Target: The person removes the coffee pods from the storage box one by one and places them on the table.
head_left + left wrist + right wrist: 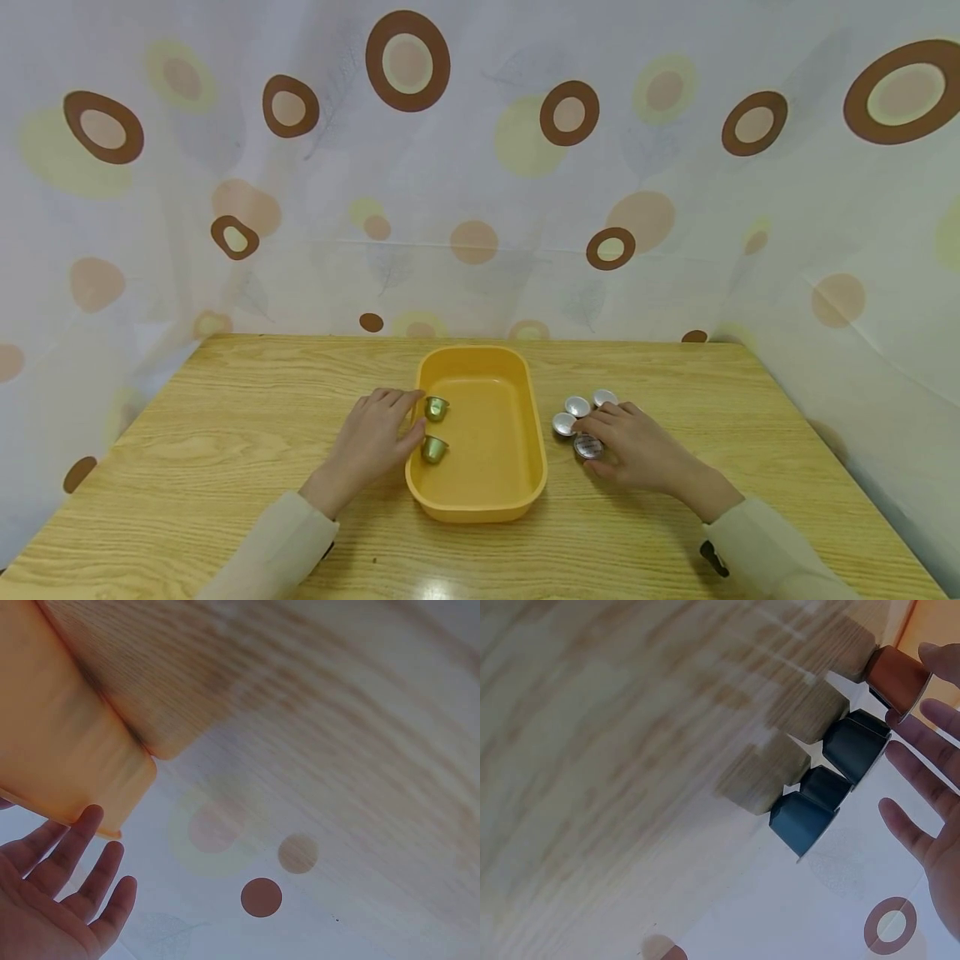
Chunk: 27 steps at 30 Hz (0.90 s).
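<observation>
My left hand [377, 435] lies along the left rim of a yellow plastic tray [535, 433], fingertips touching it. In the left wrist view its fingers [65, 859] look rather straight. Two green coffee capsules [436, 408] lie on their sides in the tray, by that wall. To the tray's right, my right hand [633, 446] pinches a coffee capsule [588, 447] with a silver lid between thumb and index finger. The right wrist view shows this capsule's copper-orange body [898, 679] low over or on the table. Fingers partly hide the group.
Beside the pinched capsule stand several more lid-up capsules [577, 407], with dark and blue bodies [802, 823]. The wooden table [300, 392] ends at a patterned cloth backdrop [480, 192] behind and on both sides.
</observation>
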{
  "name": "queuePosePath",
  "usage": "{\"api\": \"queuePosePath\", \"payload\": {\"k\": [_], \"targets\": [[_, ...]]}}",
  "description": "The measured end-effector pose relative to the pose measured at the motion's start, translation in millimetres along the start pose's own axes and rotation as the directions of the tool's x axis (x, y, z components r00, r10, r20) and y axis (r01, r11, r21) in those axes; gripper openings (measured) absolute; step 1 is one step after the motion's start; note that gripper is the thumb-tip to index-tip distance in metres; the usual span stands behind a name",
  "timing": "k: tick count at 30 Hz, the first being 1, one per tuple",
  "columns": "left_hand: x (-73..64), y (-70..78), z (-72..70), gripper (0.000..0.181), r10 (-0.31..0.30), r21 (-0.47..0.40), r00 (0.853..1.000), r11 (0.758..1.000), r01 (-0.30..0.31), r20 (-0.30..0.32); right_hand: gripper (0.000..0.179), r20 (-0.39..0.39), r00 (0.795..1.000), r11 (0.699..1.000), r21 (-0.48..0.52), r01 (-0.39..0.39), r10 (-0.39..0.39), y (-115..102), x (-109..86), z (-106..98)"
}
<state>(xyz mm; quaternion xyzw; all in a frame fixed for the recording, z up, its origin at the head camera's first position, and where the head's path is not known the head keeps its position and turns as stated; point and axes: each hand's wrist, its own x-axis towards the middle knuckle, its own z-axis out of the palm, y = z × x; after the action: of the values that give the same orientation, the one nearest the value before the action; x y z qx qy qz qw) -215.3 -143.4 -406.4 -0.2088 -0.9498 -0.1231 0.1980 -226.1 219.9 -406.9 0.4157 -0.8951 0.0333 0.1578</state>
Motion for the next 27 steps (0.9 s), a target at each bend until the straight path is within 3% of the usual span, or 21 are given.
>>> {"api": "queuePosePath", "payload": {"k": [5,15,27], "targets": [[0.2,0.1,-0.1,0.038,0.005,0.006,1.0,1.0,-0.005,-0.001,0.038,-0.012,1.0,1.0,0.002,-0.009,0.009,0,0.8,-2],[0.3,0.4,-0.9,0.038,-0.003,0.0,1.0,1.0,0.003,0.008,0.033,-0.114,0.992,0.999,0.002,0.044,-0.044,2,8.6,-6],[-0.1,-0.9,0.2,0.038,-0.003,-0.007,1.0,1.0,0.003,0.005,0.031,-0.116,0.992,0.998,0.03,0.055,-0.051,-3,23.2,-12]]}}
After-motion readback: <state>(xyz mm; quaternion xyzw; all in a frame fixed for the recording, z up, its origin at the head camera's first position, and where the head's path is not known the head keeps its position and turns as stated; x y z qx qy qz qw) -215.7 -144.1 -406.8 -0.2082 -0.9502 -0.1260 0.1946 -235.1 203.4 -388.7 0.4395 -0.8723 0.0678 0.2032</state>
